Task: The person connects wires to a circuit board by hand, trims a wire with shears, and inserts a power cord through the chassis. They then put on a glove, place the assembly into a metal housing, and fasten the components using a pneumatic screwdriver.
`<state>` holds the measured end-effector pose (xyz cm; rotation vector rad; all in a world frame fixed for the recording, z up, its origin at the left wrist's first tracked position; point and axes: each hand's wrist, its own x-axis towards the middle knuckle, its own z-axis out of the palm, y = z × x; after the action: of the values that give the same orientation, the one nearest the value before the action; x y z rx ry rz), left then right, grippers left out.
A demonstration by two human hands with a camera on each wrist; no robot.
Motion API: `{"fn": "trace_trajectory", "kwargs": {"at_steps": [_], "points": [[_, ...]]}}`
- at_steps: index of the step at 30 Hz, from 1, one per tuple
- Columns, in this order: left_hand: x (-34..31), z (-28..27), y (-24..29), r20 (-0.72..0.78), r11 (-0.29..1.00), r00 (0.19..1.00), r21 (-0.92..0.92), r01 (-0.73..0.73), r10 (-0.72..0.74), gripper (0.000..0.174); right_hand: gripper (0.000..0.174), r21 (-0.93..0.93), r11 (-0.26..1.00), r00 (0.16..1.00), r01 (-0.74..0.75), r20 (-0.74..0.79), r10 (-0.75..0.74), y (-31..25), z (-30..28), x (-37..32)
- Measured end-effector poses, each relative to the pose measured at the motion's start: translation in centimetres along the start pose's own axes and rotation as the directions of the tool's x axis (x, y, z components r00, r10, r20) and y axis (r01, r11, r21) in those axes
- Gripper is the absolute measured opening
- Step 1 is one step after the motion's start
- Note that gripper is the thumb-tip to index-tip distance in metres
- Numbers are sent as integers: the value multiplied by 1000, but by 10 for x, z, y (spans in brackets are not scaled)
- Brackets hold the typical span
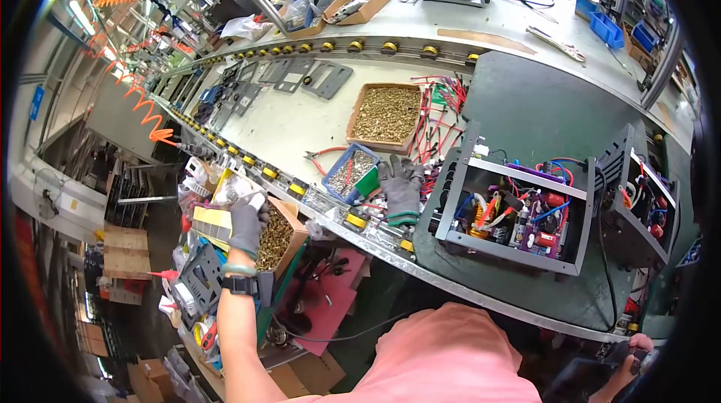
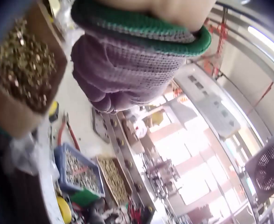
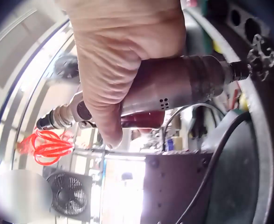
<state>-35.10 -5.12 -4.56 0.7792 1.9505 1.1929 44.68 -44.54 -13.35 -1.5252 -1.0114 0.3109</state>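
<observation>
My left hand (image 1: 248, 224), in a grey glove, is beside the near cardboard box of brass-coloured fasteners (image 1: 275, 241). In the left wrist view its gloved fingers (image 2: 110, 99) are curled in, and nothing shows in them. My bare right hand (image 3: 116, 70) grips the metal barrel of an air tool (image 3: 174, 84), thumb wrapped round it. In the head view this hand (image 1: 628, 362) is low at the right, past the bench's front edge. A grey glove (image 1: 402, 191) lies on the bench beside a blue bin of small silver parts (image 1: 351, 173).
An open metal chassis (image 1: 518, 215) full of wiring stands on the dark green mat (image 1: 526, 95), with a second chassis (image 1: 638, 196) at its right. A larger box of brass fasteners (image 1: 385, 114), red-handled pliers (image 1: 321, 156) and red wires (image 1: 439, 121) lie behind. A cable (image 3: 207, 172) hangs by my right hand.
</observation>
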Motion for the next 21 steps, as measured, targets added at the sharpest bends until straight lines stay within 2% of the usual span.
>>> {"fn": "trace_trajectory", "kwargs": {"at_steps": [1, 3, 4, 6, 8, 10, 11, 12, 14, 15, 17, 18, 19, 20, 21], "points": [[-9, 3, 5, -37, 1000, 999, -14, 5, -6, 13, 35, 81, 995, 992, 60, 104, -68, -22, 18, 0], [-2, 8, -11, -12, 998, 1000, -59, -17, 16, 14, 37, 260, 953, 925, 158, 298, -235, -71, 63, 15], [-1, 10, -18, 9, 994, 999, -103, -41, 42, 15, 39, 357, 915, 865, 190, 380, -328, -117, 127, 79], [-18, 34, -13, 75, 993, 993, -87, -82, 89, 15, 52, 596, 798, 836, 91, 389, -386, -107, 187, 88], [-21, 58, -18, 146, 951, 973, 226, -210, 180, 18, 55, 516, 856, 921, -5, 336, -198, -113, 238, 84], [-18, 86, -25, 295, 828, 874, 305, -470, 387, 28, 56, 412, 906, 944, -97, 327, -48, -109, 261, 77], [-2, 102, -39, 333, 859, 874, 256, -444, 353, 36, 56, 391, 918, 952, -62, 301, -64, -103, 265, 73], [12, 119, -51, 378, 780, 792, 228, -582, 480, 27, 56, 405, 909, 951, -97, 306, -35, -105, 265, 71], [24, 151, -35, 470, 683, 795, 435, -587, 384, 30, 58, 364, 927, 973, -88, 229, 2, -110, 267, 61], [40, 164, -40, 500, 597, 754, 472, -649, 425, 32, 58, 357, 931, 977, -78, 213, 0, -115, 266, 57], [58, 185, -34, 506, 588, 765, 500, -636, 398, 33, 57, 59, 998, 978, -21, 208, 9, -126, 261, 50], [64, 192, -32, 496, 578, 789, 544, -609, 364, 34, 57, 50, 998, 979, -24, 202, 13, -126, 259, 46], [70, 195, -32, 472, 658, 798, 471, -587, 375, 32, 53, 40, 999, 971, -36, 236, 26, -126, 258, 42], [75, 195, -33, 462, 662, 806, 478, -577, 370, 32, 50, 38, 998, 959, -47, 280, 35, -123, 260, 39], [71, 190, -26, 458, 610, 776, 484, -627, 434, 32, 43, -25, 1000, 966, 16, 257, -9, -108, 256, 34]]}}
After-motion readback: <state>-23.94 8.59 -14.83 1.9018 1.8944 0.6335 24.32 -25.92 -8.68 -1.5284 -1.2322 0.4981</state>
